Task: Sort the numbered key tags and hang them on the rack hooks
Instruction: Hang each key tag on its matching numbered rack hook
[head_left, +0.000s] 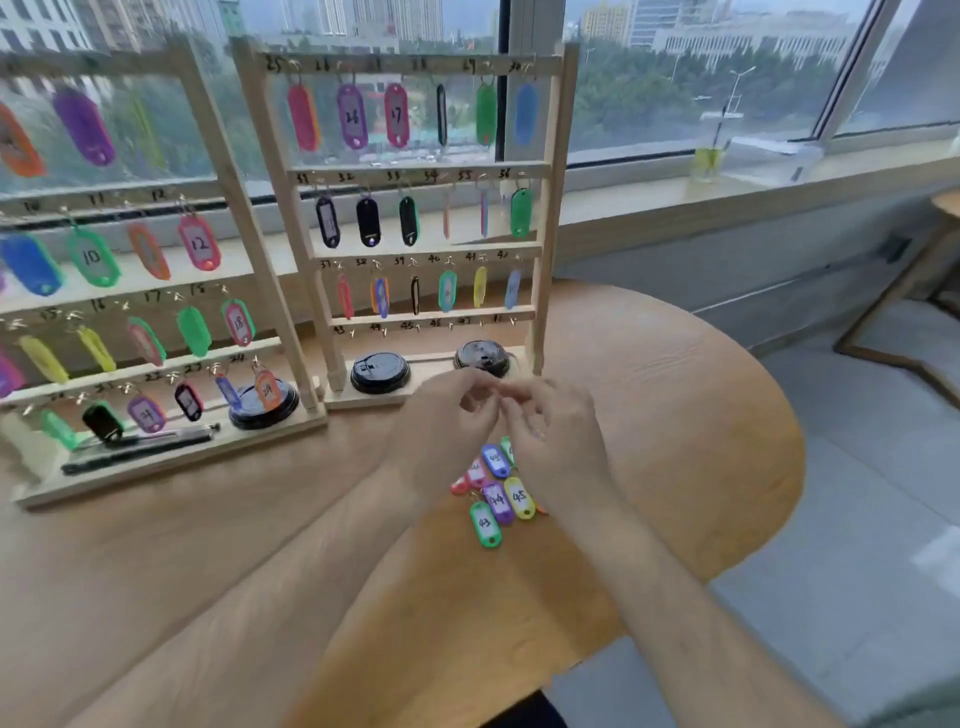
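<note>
Two wooden racks stand on the table. The left rack (218, 171) carries low-numbered tags. On the right rack (421, 174) the hooks are numbered 25 to 48, with tags on the upper three rows and bare hooks on the bottom row (431, 326). Several loose tags lie in a pile, among them green 43 (485, 525), purple 44 (497, 501), yellow 45 (519, 498) and a blue one (494, 460). My left hand (441, 421) and right hand (556, 441) meet fingertip to fingertip just above the pile. Their fingers are curled, and blur hides whether they pinch anything.
Black cup lids sit on the rack bases (379, 371), (483, 358), (262, 408), and a black pen (140, 449) lies on the left base. The round table's edge (779, 467) curves close on the right. A drink cup (709, 161) stands on the window sill.
</note>
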